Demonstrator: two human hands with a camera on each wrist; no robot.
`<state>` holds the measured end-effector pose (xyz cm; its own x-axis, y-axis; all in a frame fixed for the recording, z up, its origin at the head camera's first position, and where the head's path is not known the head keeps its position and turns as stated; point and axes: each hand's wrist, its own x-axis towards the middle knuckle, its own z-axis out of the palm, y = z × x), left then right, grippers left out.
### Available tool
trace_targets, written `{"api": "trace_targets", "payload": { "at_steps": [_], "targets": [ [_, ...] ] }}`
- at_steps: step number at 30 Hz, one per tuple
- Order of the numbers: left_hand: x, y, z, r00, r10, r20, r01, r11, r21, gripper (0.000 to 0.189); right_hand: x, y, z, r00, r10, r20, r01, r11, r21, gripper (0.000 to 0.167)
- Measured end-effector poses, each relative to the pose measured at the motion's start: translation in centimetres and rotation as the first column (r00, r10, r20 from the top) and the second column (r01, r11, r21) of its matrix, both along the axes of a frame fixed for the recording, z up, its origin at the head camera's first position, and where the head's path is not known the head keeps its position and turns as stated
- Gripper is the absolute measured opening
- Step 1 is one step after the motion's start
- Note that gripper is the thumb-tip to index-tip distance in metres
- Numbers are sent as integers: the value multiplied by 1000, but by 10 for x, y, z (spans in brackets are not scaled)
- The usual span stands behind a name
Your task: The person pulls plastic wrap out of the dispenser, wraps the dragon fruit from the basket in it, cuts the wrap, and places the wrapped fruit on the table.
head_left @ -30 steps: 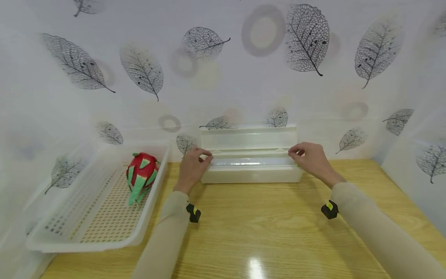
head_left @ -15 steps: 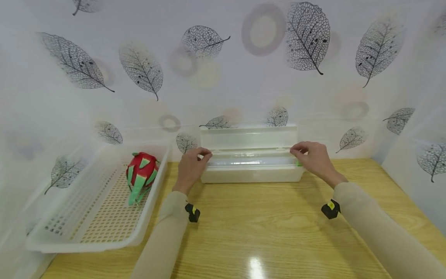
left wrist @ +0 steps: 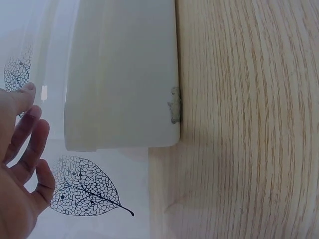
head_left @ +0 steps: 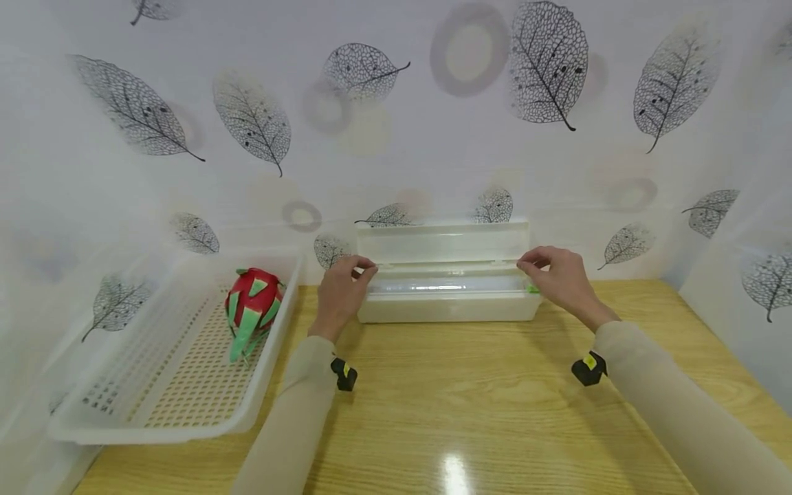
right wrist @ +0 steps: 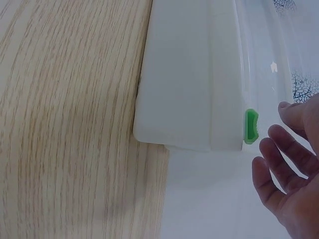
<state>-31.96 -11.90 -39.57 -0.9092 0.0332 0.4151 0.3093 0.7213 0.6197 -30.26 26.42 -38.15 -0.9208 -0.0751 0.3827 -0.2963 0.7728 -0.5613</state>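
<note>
A long white cling film dispenser (head_left: 445, 309) stands at the back of the table, its lid (head_left: 442, 244) tilted up against the wall. Inside lies a shiny roll of clear cling film (head_left: 442, 284). My left hand (head_left: 341, 292) is at the box's left end, thumb and forefinger pinching the film's edge; the other fingers (left wrist: 31, 149) are loosely bent. At the opposite end my right hand (head_left: 559, 280) pinches the film's other side. Beside its fingertips (right wrist: 275, 130) sits a green slider (right wrist: 250, 126) on the box's rim. The transparent film itself barely shows between the hands.
On the left, a white perforated basket (head_left: 256, 405) holds a red dragon fruit (head_left: 254, 299) with green scales. Leaf-patterned sheeting (head_left: 421, 158) covers the wall directly behind the box. The wooden table (head_left: 458, 392) extends in front of the dispenser.
My right hand has shifted slightly right and up, uncovering the green slider. The left hand stays nearly in place. Dispenser and basket have not moved.
</note>
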Motion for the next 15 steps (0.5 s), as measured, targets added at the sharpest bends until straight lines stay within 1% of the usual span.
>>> {"api": "trace_targets", "payload": {
  "at_steps": [3,6,8,10,12,15],
  "targets": [
    [0,0,2,1000,4,-10,-4,1000,0,19,0,0,0,1000,-3,-20,3,1000,-3,19],
    [0,0,3,1000,13,-22,-14,1000,-6,20,0,2,-1,997,12,-70,-11,1000,8,17],
    [-1,0,3,999,24,-40,-25,999,-31,20,-1,3,-2,993,32,-114,-28,999,33,14],
    [-1,0,4,997,35,-69,-40,997,-70,19,-1,4,-3,985,59,-161,-47,996,80,11],
    [0,0,3,992,44,-119,-58,991,-122,17,-2,4,-4,967,97,-234,-65,988,141,6],
    [1,-1,4,977,44,-211,-86,977,-195,13,-3,6,-5,924,148,-352,-66,970,235,4]
  ]
}}
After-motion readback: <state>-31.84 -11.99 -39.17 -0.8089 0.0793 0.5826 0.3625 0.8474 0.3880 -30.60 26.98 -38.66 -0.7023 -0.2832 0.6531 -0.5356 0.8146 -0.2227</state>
